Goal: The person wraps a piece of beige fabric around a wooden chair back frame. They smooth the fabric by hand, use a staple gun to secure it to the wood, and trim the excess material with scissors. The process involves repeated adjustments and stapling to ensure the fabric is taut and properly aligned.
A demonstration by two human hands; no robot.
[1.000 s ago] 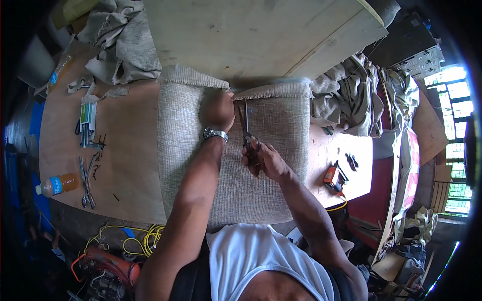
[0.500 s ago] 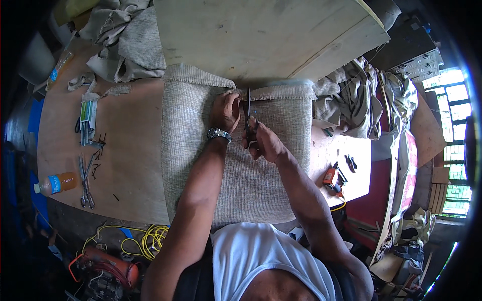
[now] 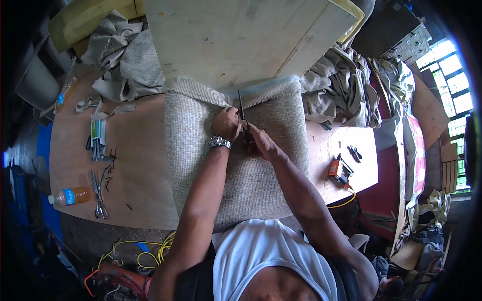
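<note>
Grey-beige woven upholstery fabric [image 3: 196,150] covers a broad padded piece in front of me. Its far edge is folded over in a frayed flap [image 3: 276,94], with a split near the middle. At that split my left hand [image 3: 227,123], with a metal watch at its wrist, is closed on the fabric edge. Just right of it, my right hand [image 3: 261,142] grips scissors [image 3: 242,106] whose dark blades point away from me into the split. The blades look nearly together. Part of the scissor handles is hidden by my fingers.
A pale wooden panel [image 3: 226,45] rises behind. On the left stand a bottle [image 3: 75,196], large shears [image 3: 100,198] and a staple box [image 3: 98,131]. A staple gun [image 3: 340,170] and pliers [image 3: 355,153] lie right. Fabric heaps [image 3: 346,90] flank the panel. A yellow hose [image 3: 163,248] is coiled on the floor.
The scissors have come slightly left, closer to my left hand, and my right fingers have drawn together. The fabric flap now dips into a wider V at the split. The whole view has shifted slightly.
</note>
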